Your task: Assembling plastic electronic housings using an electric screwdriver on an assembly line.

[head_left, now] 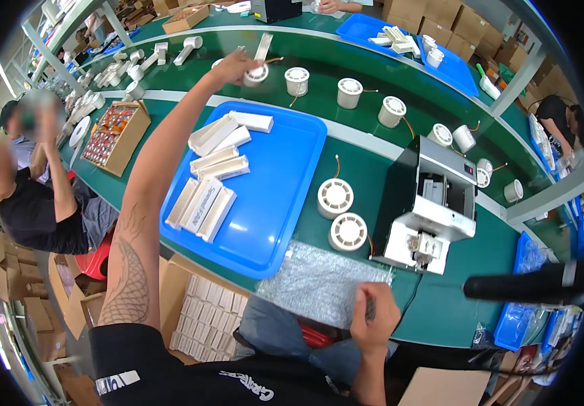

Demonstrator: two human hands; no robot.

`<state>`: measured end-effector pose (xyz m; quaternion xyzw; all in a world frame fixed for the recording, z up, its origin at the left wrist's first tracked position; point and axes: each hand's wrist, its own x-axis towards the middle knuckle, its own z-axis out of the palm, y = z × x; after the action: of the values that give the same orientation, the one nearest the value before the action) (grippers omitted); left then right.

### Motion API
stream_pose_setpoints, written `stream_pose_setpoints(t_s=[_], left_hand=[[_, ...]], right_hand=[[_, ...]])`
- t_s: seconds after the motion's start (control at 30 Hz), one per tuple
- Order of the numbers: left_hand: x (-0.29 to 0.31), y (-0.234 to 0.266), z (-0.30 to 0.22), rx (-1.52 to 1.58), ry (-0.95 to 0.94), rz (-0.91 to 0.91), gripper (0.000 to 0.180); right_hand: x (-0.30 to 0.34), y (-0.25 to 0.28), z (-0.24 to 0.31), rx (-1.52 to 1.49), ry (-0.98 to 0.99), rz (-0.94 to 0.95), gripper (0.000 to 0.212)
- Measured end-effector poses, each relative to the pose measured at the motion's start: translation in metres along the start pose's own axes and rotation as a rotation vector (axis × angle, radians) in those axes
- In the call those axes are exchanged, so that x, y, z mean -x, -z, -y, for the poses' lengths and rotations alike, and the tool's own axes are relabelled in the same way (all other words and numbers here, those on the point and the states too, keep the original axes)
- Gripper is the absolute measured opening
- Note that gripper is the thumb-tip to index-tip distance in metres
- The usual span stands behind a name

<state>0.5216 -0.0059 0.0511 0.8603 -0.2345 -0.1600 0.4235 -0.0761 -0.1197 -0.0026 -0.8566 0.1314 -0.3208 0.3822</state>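
My left hand [236, 66] reaches across the green conveyor belt, fingers curled at a round white fan housing [256, 76]. Just behind it lies a white strip-like piece [263, 47]; whether the two are joined is unclear. My right hand [376, 315] is closed near the bench's front edge, beside a sheet of bubble wrap [312, 281]; a small greyish thing shows between thumb and fingers. Two more round white fan housings [336, 197] with slotted tops sit right of the blue tray [271, 237], which holds several long white handle shells [214, 211].
A black and silver machine [427, 210] stands on the bench at right. Several wired fan housings [349, 93] line the belt. A carton of small parts [116, 135] sits left, near two seated people. Below the bench, a box [207, 321] holds more white shells. A dark bar [525, 285] juts in at right.
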Motion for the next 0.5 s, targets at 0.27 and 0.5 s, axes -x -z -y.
stream_pose_setpoints(t_s=[0.27,0.5], left_hand=[[-0.029,-0.063,-0.03,-0.775,-0.967,-0.022,0.075],[0.017,-0.05,-0.076,-0.592,-0.734,-0.092,0.053]], right_hand=[[0.0,-0.002,0.004,0.012,-0.086,-0.002,0.018],[-0.038,0.002,0.022,-0.143,0.026,0.115,0.01]])
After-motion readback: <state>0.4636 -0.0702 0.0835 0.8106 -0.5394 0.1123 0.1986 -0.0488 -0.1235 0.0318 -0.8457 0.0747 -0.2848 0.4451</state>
